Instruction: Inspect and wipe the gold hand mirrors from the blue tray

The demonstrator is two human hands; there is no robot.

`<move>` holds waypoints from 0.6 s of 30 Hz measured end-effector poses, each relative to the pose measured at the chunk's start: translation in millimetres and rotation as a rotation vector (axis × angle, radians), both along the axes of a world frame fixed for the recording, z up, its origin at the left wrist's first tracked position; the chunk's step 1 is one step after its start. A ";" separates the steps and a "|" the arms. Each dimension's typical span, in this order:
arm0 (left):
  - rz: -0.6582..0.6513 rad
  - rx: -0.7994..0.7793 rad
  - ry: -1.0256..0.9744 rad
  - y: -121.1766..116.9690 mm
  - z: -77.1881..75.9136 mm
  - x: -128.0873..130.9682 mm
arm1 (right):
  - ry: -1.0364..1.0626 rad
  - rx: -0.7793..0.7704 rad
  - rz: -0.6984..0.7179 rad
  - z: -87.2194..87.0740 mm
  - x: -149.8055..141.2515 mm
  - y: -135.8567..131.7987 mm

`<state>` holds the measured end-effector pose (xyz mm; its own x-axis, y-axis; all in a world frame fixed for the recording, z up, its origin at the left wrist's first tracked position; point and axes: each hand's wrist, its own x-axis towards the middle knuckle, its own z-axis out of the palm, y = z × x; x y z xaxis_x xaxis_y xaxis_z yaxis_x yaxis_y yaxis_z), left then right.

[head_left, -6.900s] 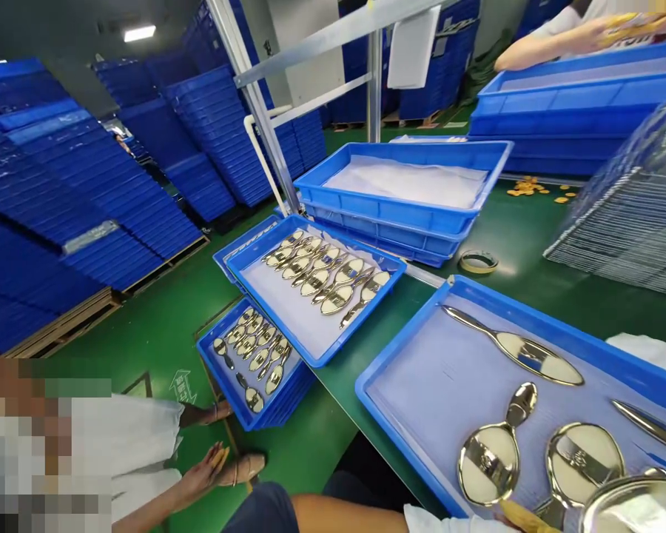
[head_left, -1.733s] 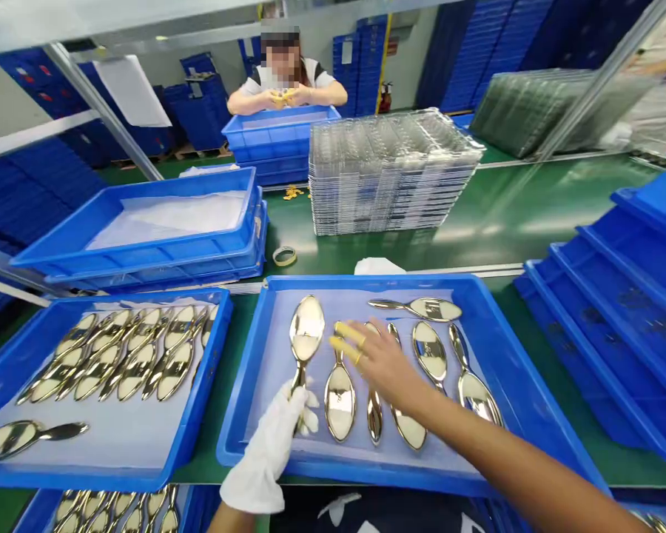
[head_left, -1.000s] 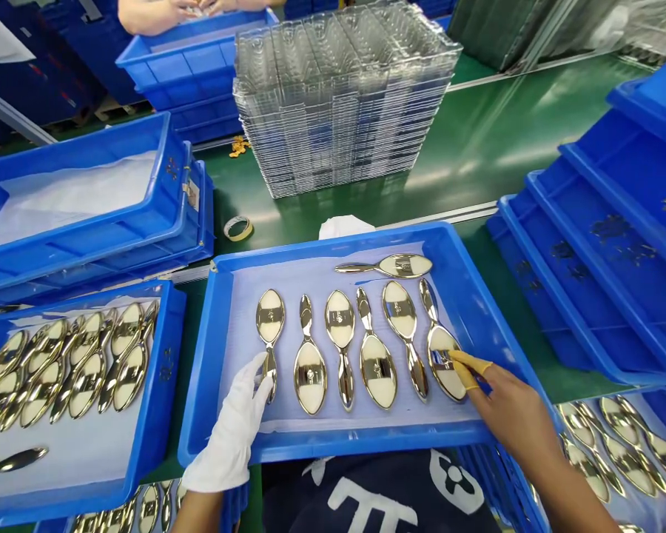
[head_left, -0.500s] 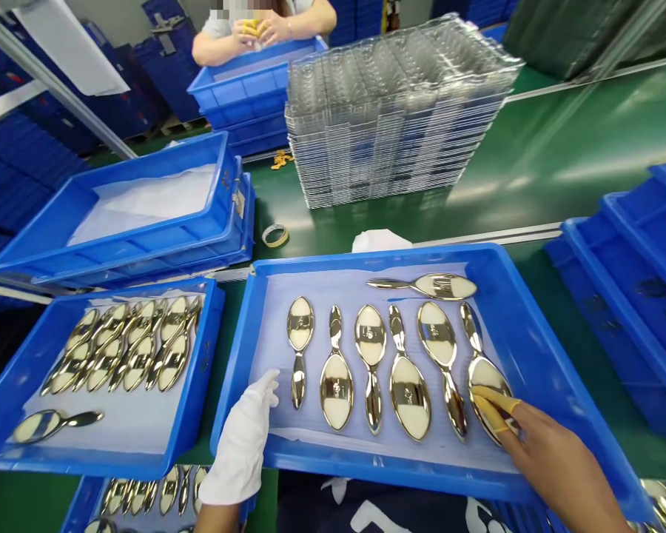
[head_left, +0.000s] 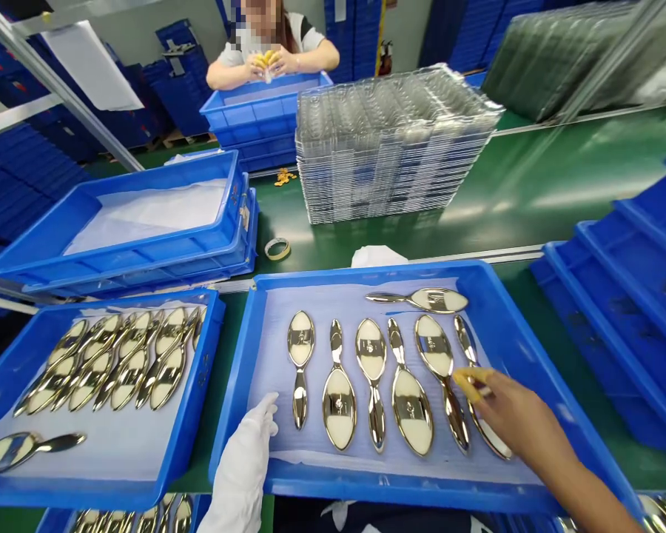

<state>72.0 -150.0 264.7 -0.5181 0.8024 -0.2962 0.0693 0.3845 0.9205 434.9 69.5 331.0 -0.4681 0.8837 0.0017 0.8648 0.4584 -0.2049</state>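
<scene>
My right hand [head_left: 505, 403], with yellow finger covers on its fingertips, is closed over the neck of the rightmost shiny gold oval-headed paddle [head_left: 465, 340]. The hand hides part of that paddle's head. To its left several similar paddles [head_left: 371, 348] lie in a row, heads alternating up and down, and one paddle [head_left: 438, 299] lies crosswise above them. All rest on the white liner [head_left: 311, 455] of a blue tray [head_left: 411, 497]. My left hand [head_left: 249, 444], in a white glove, lies over the tray's left side with fingers stretched out, holding nothing.
At left a second blue tray [head_left: 192, 429] holds overlapping gold paddles. Behind it stand stacked blue trays [head_left: 144, 240]. A tape roll [head_left: 277, 249] and a stack of clear plastic trays [head_left: 382, 163] sit on the green bench. Opposite, a person [head_left: 271, 63] handles something yellow. More blue trays [head_left: 604, 311] stand right.
My right hand has moved from the rightmost paddle's head up to its neck, its fingers closing together. My left hand stays near the tray's left side. The view has tilted up slightly.
</scene>
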 end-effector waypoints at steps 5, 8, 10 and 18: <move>-0.214 0.371 0.096 -8.8 -16.0 -4.8 | -0.140 0.050 0.014 7.9 -53.6 66.4; -0.251 0.460 0.092 -11.2 -16.8 -1.9 | -0.210 0.023 0.110 1.9 -87.8 96.2; -0.203 0.380 0.102 -9.0 -15.7 3.1 | -0.257 0.006 0.132 -1.7 -104.2 109.4; 0.253 -0.091 0.355 -17.4 13.7 -65.5 | -0.057 0.146 0.215 19.6 -129.3 121.5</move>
<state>6.5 -167.4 278.4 -0.7772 0.6162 -0.1275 0.2687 0.5082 0.8182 305.5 191.0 350.6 -0.6482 0.7561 0.0903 0.7524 0.6542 -0.0764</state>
